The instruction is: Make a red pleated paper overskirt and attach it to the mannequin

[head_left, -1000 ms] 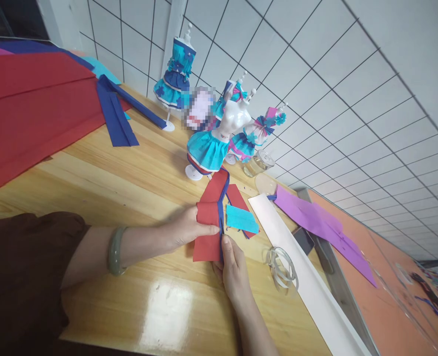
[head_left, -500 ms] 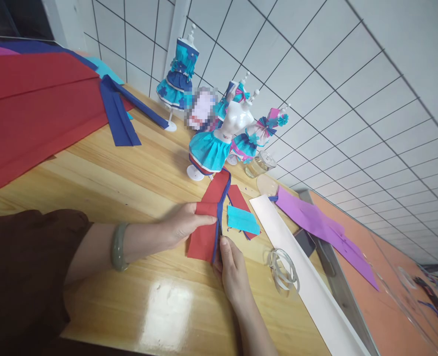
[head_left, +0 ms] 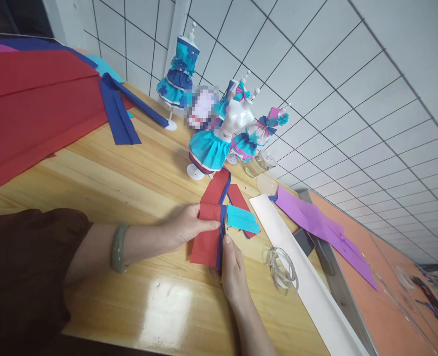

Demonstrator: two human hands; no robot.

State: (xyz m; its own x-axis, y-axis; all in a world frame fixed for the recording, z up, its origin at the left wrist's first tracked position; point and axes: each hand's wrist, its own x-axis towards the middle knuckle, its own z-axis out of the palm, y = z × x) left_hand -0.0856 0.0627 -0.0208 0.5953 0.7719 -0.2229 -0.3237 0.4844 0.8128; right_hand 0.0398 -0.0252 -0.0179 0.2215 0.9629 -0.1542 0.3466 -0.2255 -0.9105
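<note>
My left hand pinches a red crepe-paper strip with a dark blue edge, thumb on top near that edge. My right hand is closed around scissors; only their thin dark blades show, at the blue edge beside my left thumb, and the handles are hidden in my fingers. The strip runs on behind my left hand toward a small white dress form wearing a turquoise gathered skirt. Just right of the blades lies a turquoise paper piece, over another red piece.
Several dressed mini mannequins, including one in blue, stand by the tiled wall. A jar, a coil of pale ribbon, a long white strip and purple paper lie to the right. Large red paper covers the left.
Both hands have shifted slightly right with the red strip and scissors. The strip's blue edge now sits closer to the turquoise piece.
</note>
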